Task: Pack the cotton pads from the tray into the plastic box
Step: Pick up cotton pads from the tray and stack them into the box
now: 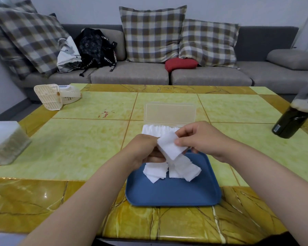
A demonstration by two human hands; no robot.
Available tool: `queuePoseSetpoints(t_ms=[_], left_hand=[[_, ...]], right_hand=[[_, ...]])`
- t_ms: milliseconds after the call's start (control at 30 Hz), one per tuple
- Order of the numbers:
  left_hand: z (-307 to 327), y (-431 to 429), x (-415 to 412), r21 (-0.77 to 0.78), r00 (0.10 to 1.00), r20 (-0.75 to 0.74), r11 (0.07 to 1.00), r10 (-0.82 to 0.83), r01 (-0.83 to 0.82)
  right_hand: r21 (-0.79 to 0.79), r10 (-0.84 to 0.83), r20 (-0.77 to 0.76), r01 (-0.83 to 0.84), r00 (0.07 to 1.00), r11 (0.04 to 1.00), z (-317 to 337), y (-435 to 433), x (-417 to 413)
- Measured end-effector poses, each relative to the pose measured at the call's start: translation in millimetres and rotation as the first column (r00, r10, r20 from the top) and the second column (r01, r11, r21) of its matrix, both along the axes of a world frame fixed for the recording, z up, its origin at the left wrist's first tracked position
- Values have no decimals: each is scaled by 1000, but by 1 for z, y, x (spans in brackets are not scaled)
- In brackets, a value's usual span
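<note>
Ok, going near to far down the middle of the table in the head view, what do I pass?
Near to far: blue tray → loose cotton pads on it → held pads, gripped by left hand and right hand → plastic box with packed pads → its raised lid → sofa → plaid cushion.

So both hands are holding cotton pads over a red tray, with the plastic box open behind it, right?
Not quite: the head view shows a blue tray, not red. The left hand and right hand do hold cotton pads over it, the plastic box open behind.
</note>
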State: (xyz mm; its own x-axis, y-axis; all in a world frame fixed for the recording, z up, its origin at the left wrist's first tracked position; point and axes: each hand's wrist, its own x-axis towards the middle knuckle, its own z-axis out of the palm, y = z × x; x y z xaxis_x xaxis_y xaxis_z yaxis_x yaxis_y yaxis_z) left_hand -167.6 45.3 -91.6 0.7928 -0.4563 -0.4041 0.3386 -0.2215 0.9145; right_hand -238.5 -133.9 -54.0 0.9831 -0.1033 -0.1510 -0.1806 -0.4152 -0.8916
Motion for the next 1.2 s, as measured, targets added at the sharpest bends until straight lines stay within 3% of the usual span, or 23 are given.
queuePoseSetpoints(t_ms=[100,500,567,667,767,933,1033,1200], left_hand=[[4,-2,-5,-59,995,-53,995,-89,86],[8,0,-5,-77,986,-78,987,-145,139],[9,1,-5,-48,983,-13,983,-180,180],[8,5,-3,34,980,121,987,-159,156],[6,7,0,-3,980,183,997,-75,76],[6,7,1,-134,984,163,990,65,-43],[7,9,0,-221,993,115,975,34,-8],[5,13,5,-206,993,114,979,24,0]], right_hand=[[-83,11,-9,-12,1000,996,-2,4,1],[-184,-8,-21,4,1000,983,-6,2,3],[-183,-9,-11,7,1000,983,-6,2,3],[-148,8,-65,-17,998,989,-5,0,3],[-72,-11,-101,4,995,997,-4,-1,6],[164,-8,-148,32,989,986,-3,6,13],[185,-62,-127,85,990,979,-1,10,17],[154,-95,-126,114,988,981,-2,11,19]])
